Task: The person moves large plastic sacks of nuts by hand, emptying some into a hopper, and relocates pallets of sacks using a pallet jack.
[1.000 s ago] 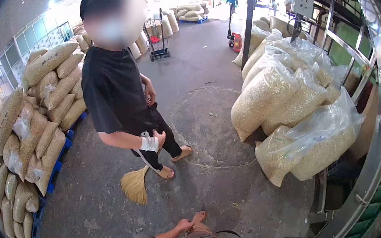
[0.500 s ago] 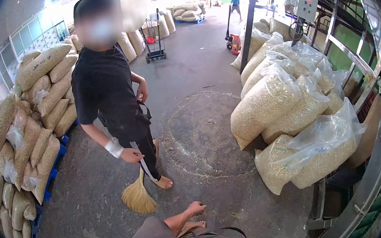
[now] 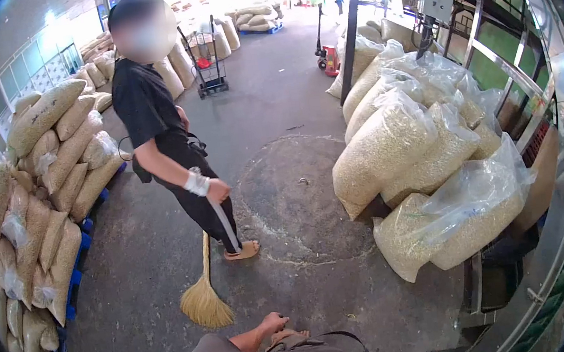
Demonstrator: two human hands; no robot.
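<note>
My left hand hangs low in front of my body, its fingers curled in with nothing showing in them. It overlaps my foot in this view. Outside the picture is my right hand. To the left of my hand, the straw broom rests its bristles on the floor. A person in black stands beyond it with one hand above the broom; the upper handle is hidden by that person's leg.
Filled sacks are stacked on blue pallets at left. Large clear plastic bags of pale material lean against a metal frame at right. Further back stand a hand truck and a red pallet jack.
The person in black has turned and stepped, the broom's handle now more upright. My left hand appears slightly lower and further left. The whole view has shifted a little.
</note>
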